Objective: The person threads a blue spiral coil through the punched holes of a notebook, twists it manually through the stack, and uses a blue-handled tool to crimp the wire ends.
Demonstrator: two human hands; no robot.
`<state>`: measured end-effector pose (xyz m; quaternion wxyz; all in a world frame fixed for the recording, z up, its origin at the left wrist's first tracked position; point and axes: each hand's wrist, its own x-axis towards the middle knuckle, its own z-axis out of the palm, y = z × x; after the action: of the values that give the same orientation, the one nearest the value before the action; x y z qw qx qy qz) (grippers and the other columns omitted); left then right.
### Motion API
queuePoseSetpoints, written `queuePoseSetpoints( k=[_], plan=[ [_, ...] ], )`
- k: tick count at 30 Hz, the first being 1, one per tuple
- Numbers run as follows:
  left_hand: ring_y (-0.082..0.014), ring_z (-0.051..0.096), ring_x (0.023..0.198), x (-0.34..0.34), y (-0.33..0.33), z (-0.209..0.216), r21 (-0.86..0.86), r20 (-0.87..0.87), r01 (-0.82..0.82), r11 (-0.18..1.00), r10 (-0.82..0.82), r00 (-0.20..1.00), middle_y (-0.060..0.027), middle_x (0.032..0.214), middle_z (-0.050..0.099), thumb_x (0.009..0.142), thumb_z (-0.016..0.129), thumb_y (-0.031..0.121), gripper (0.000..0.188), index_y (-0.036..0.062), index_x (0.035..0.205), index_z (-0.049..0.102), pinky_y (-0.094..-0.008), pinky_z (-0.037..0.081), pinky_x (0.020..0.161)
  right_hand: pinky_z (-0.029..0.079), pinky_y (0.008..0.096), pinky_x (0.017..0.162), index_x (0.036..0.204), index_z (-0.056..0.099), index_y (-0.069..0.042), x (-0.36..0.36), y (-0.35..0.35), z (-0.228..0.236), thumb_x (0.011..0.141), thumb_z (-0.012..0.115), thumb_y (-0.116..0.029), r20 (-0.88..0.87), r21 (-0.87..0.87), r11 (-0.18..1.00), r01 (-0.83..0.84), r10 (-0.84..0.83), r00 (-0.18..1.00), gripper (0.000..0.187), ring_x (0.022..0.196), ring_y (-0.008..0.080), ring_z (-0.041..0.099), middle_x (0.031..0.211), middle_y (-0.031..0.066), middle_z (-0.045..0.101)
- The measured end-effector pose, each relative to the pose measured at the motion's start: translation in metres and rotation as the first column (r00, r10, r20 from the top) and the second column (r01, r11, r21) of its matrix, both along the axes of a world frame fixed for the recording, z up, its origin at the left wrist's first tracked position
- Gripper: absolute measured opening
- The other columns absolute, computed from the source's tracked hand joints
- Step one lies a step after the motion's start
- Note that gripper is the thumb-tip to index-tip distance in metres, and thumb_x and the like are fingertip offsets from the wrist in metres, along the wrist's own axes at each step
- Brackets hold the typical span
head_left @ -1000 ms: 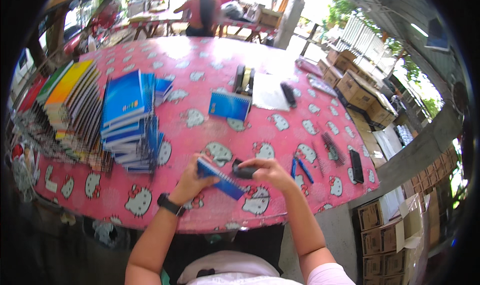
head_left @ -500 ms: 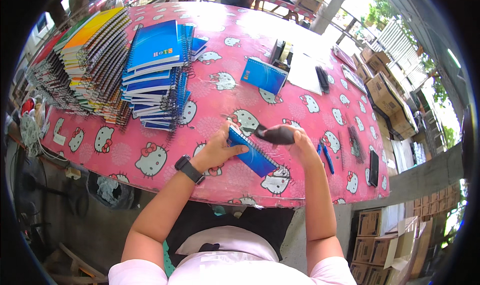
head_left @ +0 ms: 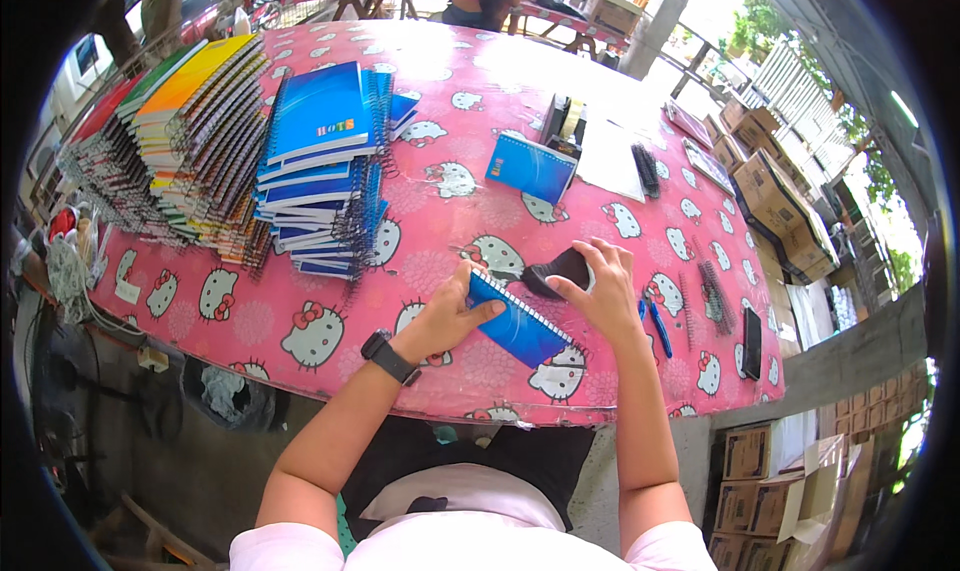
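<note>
My left hand, with a dark watch on its wrist, grips a small blue notebook by its upper left end, thumb on the cover. White holes and a thin coil run along the notebook's upper right edge. Just beyond that edge, my right hand has its thumb and fingers around a dark rounded object. Its exact kind is unclear, and the palm side is partly hidden. The object sits close to the notebook's coiled edge. Right of this hand lies a blue-handled tool.
Stacks of blue spiral notebooks and yellow-orange ones stand at the left on the pink cat-patterned table. Further off are another blue notebook and a tape dispenser. Black coils and a phone lie at right.
My right hand has turned and opened its fingers more around the dark object, which looks shorter from this angle. The notebook stays in my left hand. The whole view has shifted slightly.
</note>
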<state>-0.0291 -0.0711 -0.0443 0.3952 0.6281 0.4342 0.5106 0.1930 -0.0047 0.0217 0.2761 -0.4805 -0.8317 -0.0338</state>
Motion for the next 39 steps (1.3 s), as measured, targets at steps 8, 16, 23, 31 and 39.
queuePoseSetpoints(
  k=[8, 16, 23, 31, 39],
  plan=[
    [-0.0160, 0.058, 0.081, 0.018, -0.023, 0.059, 0.074, 0.038, -0.106, 0.992, 0.104, 0.994, -0.0107, 0.087, 0.059, 0.083, 0.067, 0.017, 0.023, -0.0018, 0.094, 0.060, -0.0286, 0.046, 0.072, 0.048, 0.0295, 0.070, 0.103, 0.059, -0.002, -0.041, -0.055, 0.033, 0.079, 0.070, -0.015, -0.609, -0.299, 0.825, -0.479, 0.221, 0.761, 0.030, 0.078, 0.0208, 0.060, 0.091, 0.0127, 0.061],
    [-0.0098, 0.061, 0.077, 0.011, -0.038, 0.066, 0.001, 0.237, -0.136, 0.991, 0.132, 0.963, -0.0061, 0.084, 0.065, 0.076, 0.073, 0.007, 0.017, 0.0004, 0.089, 0.063, -0.0234, 0.050, 0.068, 0.047, 0.0277, 0.066, 0.097, 0.059, 0.000, -0.048, -0.071, 0.030, 0.081, 0.067, -0.011, -0.699, -0.143, 0.816, -0.561, 0.318, 0.641, 0.021, 0.072, 0.0174, 0.059, 0.083, 0.0104, 0.058],
    [-0.0094, 0.061, 0.074, 0.008, -0.048, 0.073, 0.095, 0.163, -0.220, 0.971, 0.203, 0.965, -0.0063, 0.081, 0.066, 0.075, 0.074, 0.009, 0.016, 0.0019, 0.086, 0.064, -0.0242, 0.050, 0.067, 0.045, 0.0295, 0.062, 0.093, 0.056, 0.001, -0.050, -0.078, 0.036, 0.081, 0.067, -0.013, -0.613, -0.128, 0.836, -0.534, 0.357, 0.705, 0.021, 0.069, 0.0198, 0.056, 0.082, 0.0101, 0.055],
    [-0.0085, 0.060, 0.074, 0.005, -0.052, 0.084, 0.035, 0.189, -0.219, 0.975, 0.209, 0.959, -0.0059, 0.081, 0.065, 0.073, 0.076, 0.010, 0.020, 0.0005, 0.086, 0.063, -0.0232, 0.049, 0.066, 0.046, 0.0372, 0.070, 0.098, 0.055, 0.000, -0.056, -0.082, 0.044, 0.088, 0.054, -0.006, -0.537, -0.057, 0.821, -0.568, 0.454, 0.711, 0.012, 0.081, 0.0326, 0.056, 0.089, 0.0149, 0.055],
    [-0.0084, 0.055, 0.077, -0.009, -0.060, 0.128, 0.372, -0.043, -0.378, 0.848, 0.422, 0.905, -0.0044, 0.089, 0.062, 0.084, 0.068, 0.015, 0.015, 0.0036, 0.092, 0.061, -0.0236, 0.047, 0.067, 0.043, 0.0403, 0.084, 0.115, 0.051, -0.002, -0.065, -0.070, 0.067, 0.090, 0.054, -0.017, -0.565, 0.137, 0.787, -0.602, 0.561, 0.605, 0.029, 0.098, 0.0327, 0.054, 0.106, 0.0163, 0.057]
  ],
)
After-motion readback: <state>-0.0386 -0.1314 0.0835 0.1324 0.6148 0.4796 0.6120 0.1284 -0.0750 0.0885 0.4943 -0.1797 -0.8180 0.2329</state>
